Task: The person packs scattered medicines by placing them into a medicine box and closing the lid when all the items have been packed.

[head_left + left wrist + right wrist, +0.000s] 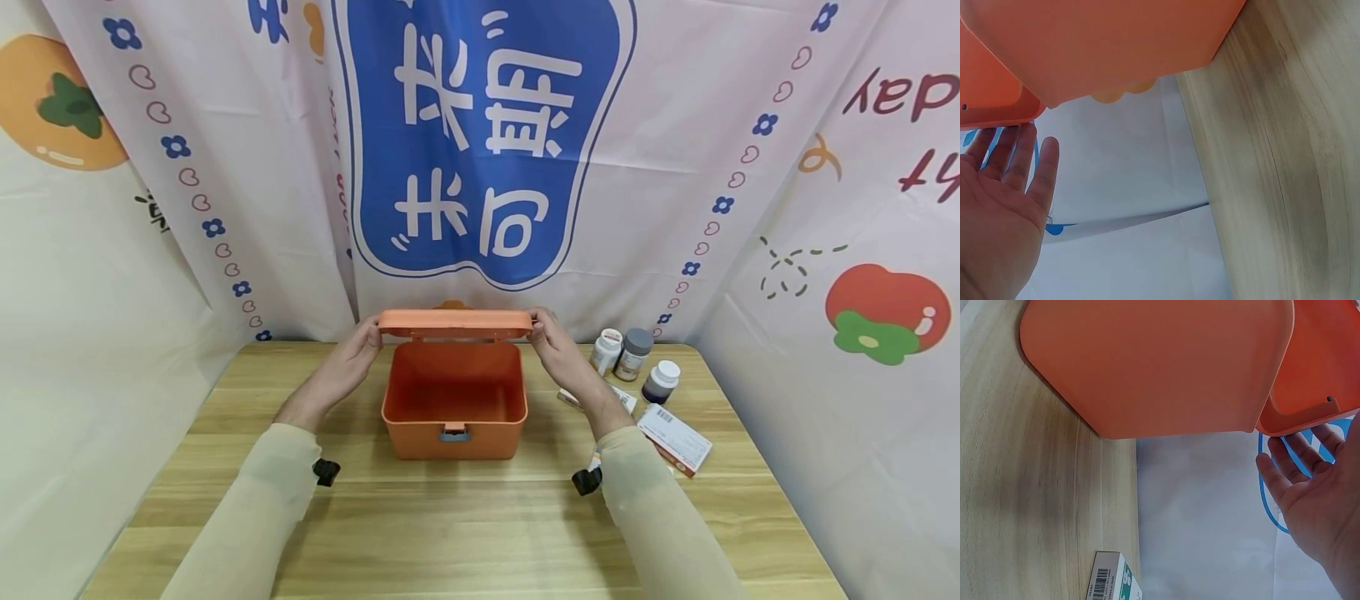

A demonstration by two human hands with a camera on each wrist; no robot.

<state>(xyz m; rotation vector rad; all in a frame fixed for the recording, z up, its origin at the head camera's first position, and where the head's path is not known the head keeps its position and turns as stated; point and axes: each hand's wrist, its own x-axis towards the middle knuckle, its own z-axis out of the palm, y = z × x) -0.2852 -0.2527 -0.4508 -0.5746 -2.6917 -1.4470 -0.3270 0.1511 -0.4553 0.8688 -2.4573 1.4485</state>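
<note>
The wooden bench [420, 533] is holding an orange box [453, 442] at twelve o'clock, left grip [341, 365] and right grip [562, 354] touching its raised lid [455, 322] straight-fingered, risking a slam if either is slipping.

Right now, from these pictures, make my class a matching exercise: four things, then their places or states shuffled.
Things
1. lid
2. latch
3. grey-capped bottle
4. wood-grain table

Places or states
A. standing right of the orange storage box
B. beneath the box
C. raised open
D. on the box's front wall

Pairs: 1-C, 2-D, 3-A, 4-B
</note>
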